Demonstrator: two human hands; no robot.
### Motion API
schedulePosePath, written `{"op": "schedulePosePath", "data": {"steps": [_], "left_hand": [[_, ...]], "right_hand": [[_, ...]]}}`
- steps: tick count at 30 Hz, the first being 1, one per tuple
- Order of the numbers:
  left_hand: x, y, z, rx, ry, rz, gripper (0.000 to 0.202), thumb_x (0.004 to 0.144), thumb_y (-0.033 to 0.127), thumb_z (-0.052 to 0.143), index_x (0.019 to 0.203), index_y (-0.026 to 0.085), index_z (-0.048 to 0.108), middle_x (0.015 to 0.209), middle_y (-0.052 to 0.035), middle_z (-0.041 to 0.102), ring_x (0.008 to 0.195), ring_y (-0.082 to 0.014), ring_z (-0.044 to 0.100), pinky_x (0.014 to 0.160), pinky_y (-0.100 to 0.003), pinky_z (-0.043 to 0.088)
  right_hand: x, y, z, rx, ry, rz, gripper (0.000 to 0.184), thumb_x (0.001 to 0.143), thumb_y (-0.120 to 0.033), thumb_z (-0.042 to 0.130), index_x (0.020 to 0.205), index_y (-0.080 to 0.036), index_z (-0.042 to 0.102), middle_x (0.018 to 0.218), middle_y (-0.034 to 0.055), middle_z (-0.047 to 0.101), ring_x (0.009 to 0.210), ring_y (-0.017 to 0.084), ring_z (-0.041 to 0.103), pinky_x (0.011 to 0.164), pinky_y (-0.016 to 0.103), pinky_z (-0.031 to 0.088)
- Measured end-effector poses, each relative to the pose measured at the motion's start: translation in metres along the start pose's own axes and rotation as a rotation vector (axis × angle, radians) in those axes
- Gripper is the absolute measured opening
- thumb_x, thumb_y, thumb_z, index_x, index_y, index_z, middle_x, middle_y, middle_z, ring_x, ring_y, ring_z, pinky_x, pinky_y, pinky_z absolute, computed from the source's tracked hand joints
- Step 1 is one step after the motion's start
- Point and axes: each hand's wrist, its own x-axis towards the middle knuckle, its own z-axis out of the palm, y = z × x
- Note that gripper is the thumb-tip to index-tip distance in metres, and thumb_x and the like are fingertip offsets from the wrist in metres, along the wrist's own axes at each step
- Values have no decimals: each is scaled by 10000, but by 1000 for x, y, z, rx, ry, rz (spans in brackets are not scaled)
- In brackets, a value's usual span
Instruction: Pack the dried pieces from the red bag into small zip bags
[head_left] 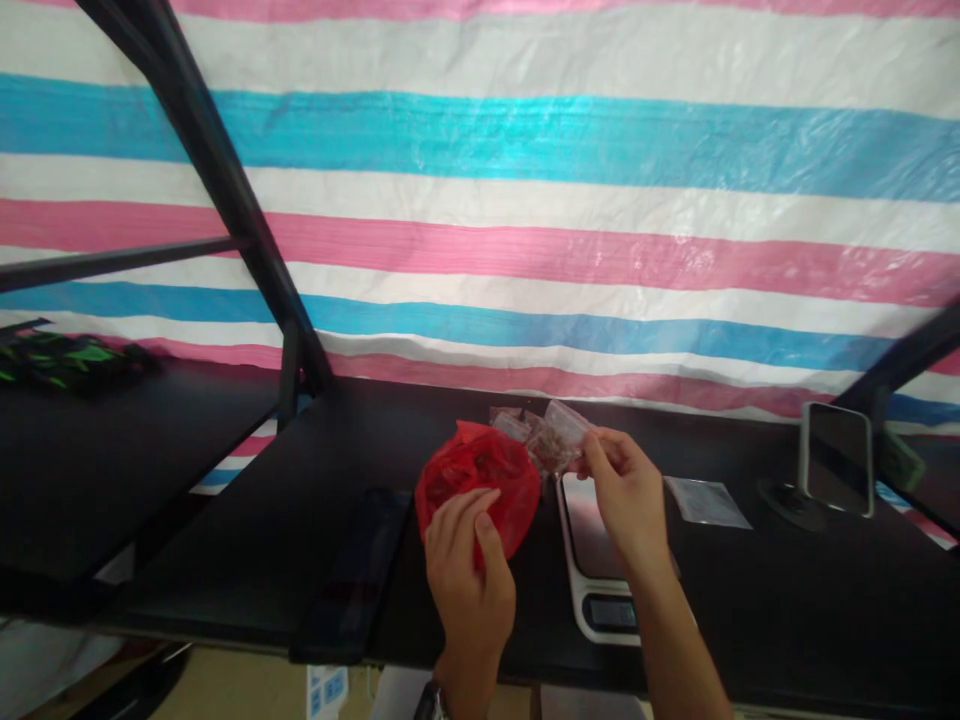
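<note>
My right hand [626, 490] pinches the edge of a small clear plastic bag [564, 432] with brownish contents, above the far left corner of a white kitchen scale [585, 590]. Several similar small filled bags [511, 424] lie just behind and to the left. My left hand [466, 560] rests over the near side of a red plastic bag [517, 480], its fingers stretched out and the thumb apart. What lies inside the red bag is hard to make out. The scale has a metal plate and a small display at its near end.
Right of the scale lies a flat clear bag [707, 501]. Farther right, a tablet-like screen [836, 458] stands on a round base. A dark flat object [356, 570] lies on the black table [247, 560] at left. Black frame bars [247, 210] rise before a striped sheet [525, 240].
</note>
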Motion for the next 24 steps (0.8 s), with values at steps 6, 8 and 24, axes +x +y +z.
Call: {"op": "schedulePosePath", "data": {"steps": [6,8,24], "left_hand": [[10,-8,-10,292,12,54,237,952,182,607,1128,208,765,1182,-149,756,1105,-339,669,988,-488,479],[13,-6,-13,347,54,35,286,936,193,619,1191,191,749,1290,-191,707,1178,-371,645,1017,-520,473],[57,-14,-55,294,-141,-217,556,868,376,737,1366,152,627,1286,-188,715,1232,-371,648,1068,-558,523]], "right_hand": [[-3,13,1,-372,129,-53,617,877,-507,665,1360,-122,670,1220,194,760,705,228,671,676,376,540],[-12,7,2,-432,66,-108,484,922,-469,632,1267,-142,725,1149,161,772,724,227,652,728,385,539],[-28,-58,18,-562,-1057,-361,350,812,84,583,829,-227,743,981,-6,761,1063,219,604,1097,406,345]]}}
